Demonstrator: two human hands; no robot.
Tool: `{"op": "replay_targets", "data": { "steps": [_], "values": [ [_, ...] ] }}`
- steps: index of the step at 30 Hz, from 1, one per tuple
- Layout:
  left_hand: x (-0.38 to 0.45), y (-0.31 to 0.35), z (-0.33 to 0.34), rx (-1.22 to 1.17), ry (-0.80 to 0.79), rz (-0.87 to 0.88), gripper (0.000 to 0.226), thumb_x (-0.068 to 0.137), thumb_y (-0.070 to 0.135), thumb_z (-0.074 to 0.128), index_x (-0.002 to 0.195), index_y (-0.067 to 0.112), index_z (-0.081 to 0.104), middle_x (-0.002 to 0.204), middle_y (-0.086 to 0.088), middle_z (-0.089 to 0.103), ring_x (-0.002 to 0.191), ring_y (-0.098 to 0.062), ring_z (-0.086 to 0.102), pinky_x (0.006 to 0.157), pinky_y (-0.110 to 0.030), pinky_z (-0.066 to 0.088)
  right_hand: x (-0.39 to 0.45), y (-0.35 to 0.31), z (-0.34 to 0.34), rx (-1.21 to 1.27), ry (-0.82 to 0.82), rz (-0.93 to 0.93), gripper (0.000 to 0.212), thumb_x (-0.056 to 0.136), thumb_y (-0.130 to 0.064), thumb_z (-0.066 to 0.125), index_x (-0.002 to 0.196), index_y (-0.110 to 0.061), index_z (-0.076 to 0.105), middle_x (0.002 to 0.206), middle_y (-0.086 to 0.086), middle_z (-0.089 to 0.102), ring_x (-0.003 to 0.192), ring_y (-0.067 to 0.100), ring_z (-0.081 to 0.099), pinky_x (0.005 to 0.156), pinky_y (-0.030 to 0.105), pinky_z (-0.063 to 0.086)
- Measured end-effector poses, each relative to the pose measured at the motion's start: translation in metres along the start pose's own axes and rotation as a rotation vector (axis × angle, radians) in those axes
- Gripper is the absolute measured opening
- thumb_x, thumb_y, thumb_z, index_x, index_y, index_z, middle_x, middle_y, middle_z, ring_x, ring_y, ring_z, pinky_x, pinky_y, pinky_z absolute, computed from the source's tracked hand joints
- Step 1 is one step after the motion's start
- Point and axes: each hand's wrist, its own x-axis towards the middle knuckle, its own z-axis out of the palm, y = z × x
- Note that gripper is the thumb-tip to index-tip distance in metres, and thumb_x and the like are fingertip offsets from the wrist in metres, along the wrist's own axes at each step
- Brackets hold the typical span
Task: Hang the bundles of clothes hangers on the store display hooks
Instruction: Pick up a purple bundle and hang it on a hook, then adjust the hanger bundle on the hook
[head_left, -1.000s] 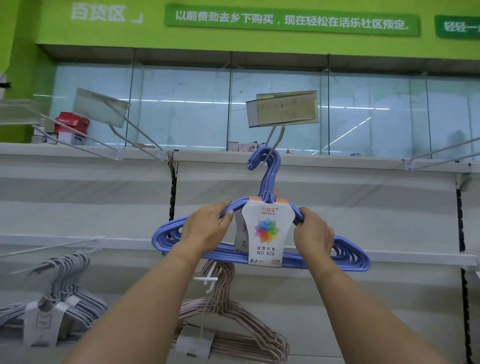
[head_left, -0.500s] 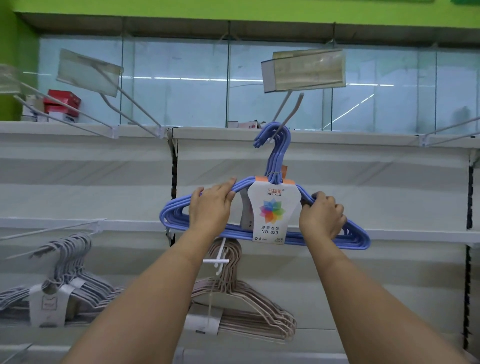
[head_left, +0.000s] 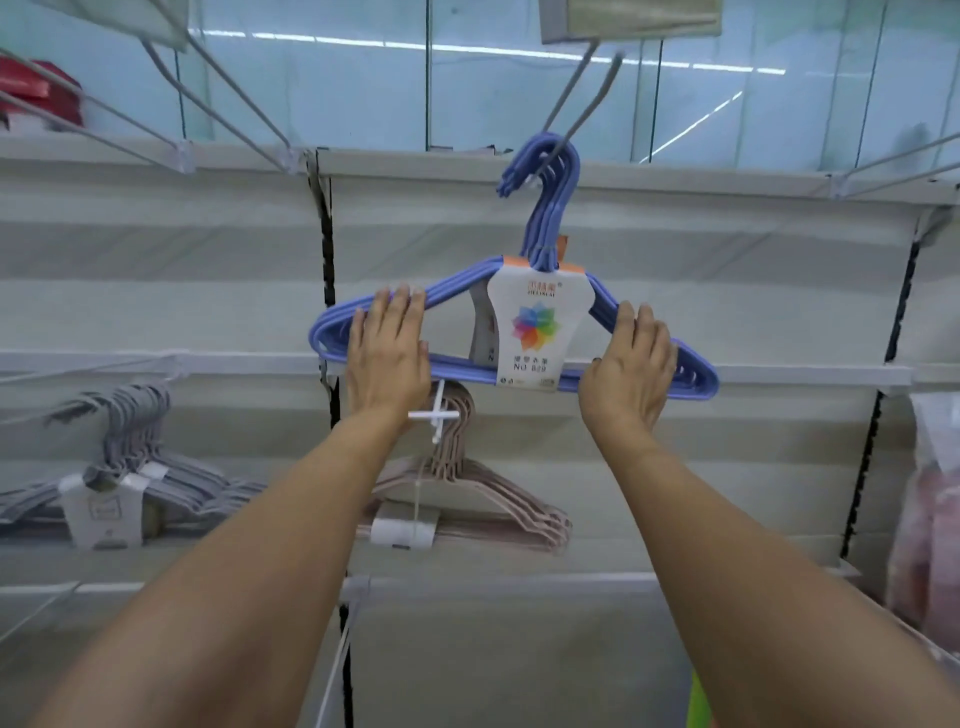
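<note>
Both of my hands are on the blue hanger bundle (head_left: 519, 332), but the hold has changed from half a second ago. My left hand (head_left: 388, 358) now lies flat against the bundle's left shoulder, fingers straight and pointing up, where before they were curled over the top bar. My right hand (head_left: 631, 371) has also loosened: its fingers lie extended over the right shoulder, thumb along the lower bar, no longer balled in a fist around it. The bundle's hook tops now sit over the grey display hook (head_left: 587, 111), which passes through the loop; earlier the prong's tip was only at the loop. I cannot tell whether the hook already bears the weight. The white label card (head_left: 537, 327) with the coloured flower faces me, level. My view has dropped and closed in, so the green signboard is out of view and the price tag holder (head_left: 631, 21) sits at the top edge. Below, the pink hanger bundle (head_left: 467, 499) and the grey hanger bundle (head_left: 130, 483) hang as before.
</note>
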Motion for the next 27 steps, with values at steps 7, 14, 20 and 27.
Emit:
{"op": "replay_targets", "data": {
  "steps": [7, 14, 20, 27],
  "values": [
    [-0.065, 0.017, -0.010, -0.082, -0.052, -0.220, 0.057, 0.095, 0.011, 0.044, 0.148, 0.009, 0.025, 0.156, -0.006, 0.023, 0.145, -0.019, 0.017, 0.118, -0.034, 0.005, -0.054, 0.027, -0.019, 0.046, -0.119, -0.034, 0.057, 0.090, -0.006, 0.046, 0.145, -0.012, 0.031, 0.152, 0.007, 0.030, 0.140, 0.026, 0.025, 0.117, 0.037, 0.012],
    [-0.164, 0.057, -0.006, -0.093, -0.242, -0.356, 0.048, 0.097, 0.011, 0.041, 0.144, 0.004, 0.035, 0.151, -0.010, 0.034, 0.142, -0.020, 0.026, 0.117, -0.034, 0.009, -0.145, 0.080, -0.032, 0.090, -0.337, 0.000, 0.045, 0.090, -0.008, 0.046, 0.135, -0.011, 0.046, 0.134, 0.008, 0.051, 0.125, 0.027, 0.044, 0.106, 0.034, 0.028],
    [-0.248, 0.100, -0.006, -0.085, -0.440, -0.347, 0.047, 0.098, 0.014, 0.039, 0.144, 0.005, 0.036, 0.151, -0.010, 0.035, 0.140, -0.022, 0.031, 0.116, -0.036, 0.016, -0.219, 0.123, -0.053, 0.054, -0.530, 0.106, 0.042, 0.092, -0.011, 0.044, 0.134, -0.013, 0.047, 0.132, 0.009, 0.054, 0.123, 0.028, 0.048, 0.101, 0.035, 0.033],
    [-0.329, 0.151, 0.005, -0.129, -0.713, -0.339, 0.046, 0.099, 0.018, 0.038, 0.142, 0.003, 0.037, 0.149, -0.012, 0.037, 0.138, -0.023, 0.033, 0.114, -0.034, 0.016, -0.291, 0.176, -0.086, 0.056, -0.713, 0.198, 0.039, 0.093, -0.015, 0.044, 0.132, -0.013, 0.049, 0.127, 0.012, 0.058, 0.118, 0.029, 0.052, 0.096, 0.037, 0.041]
  ]
}}
